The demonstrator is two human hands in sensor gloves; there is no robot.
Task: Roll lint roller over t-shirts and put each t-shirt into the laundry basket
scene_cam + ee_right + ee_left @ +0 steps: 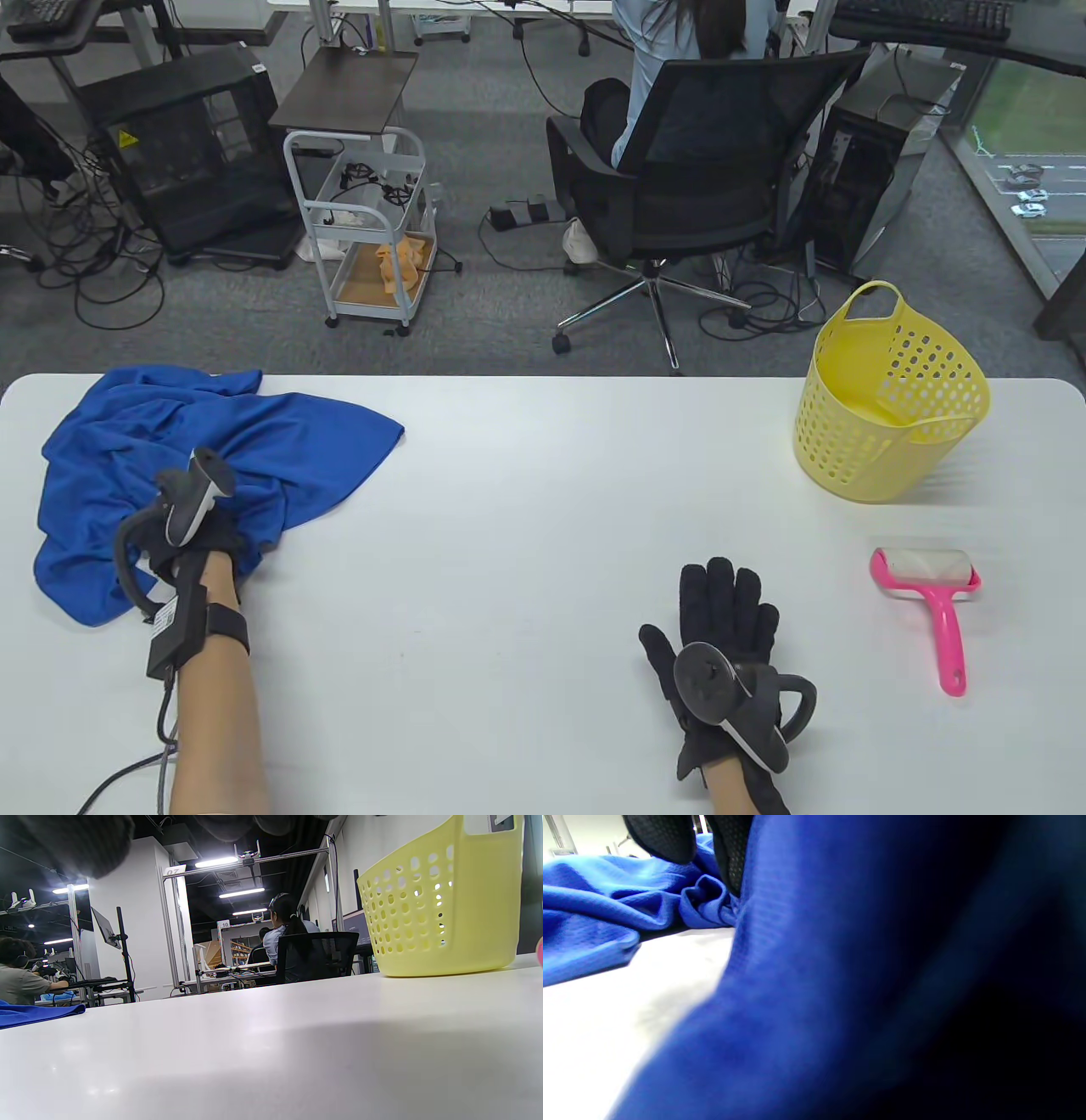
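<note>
A crumpled blue t-shirt lay bunched at the far left corner of the white counter, one flap spreading toward the middle. The left hand sat on the near part of the cloth, its tracker standing up from the back of it. In the left wrist view, dark gloved fingers came down into the folds of the blue t-shirt and fabric was gathered up around them, so the hand was gripping the shirt; a blurred fold filled most of that view.

The right hand rested flat on the counter near the front edge, right of centre, with its fingers straight and spread and holding nothing. Just to its right, apart from it, the pink lint roller lay on the counter, its white roll toward the far edge and its handle pointing at the near edge. Beyond the roller, at the far right corner, the yellow laundry basket stood upright, and what could be seen of its inside held no clothing. The right wrist view showed the laundry basket standing on the counter, with an edge of the shirt far off to the left.

Behind the counter, a person in an office chair sat facing away, and a white trolley stood on the carpet.
</note>
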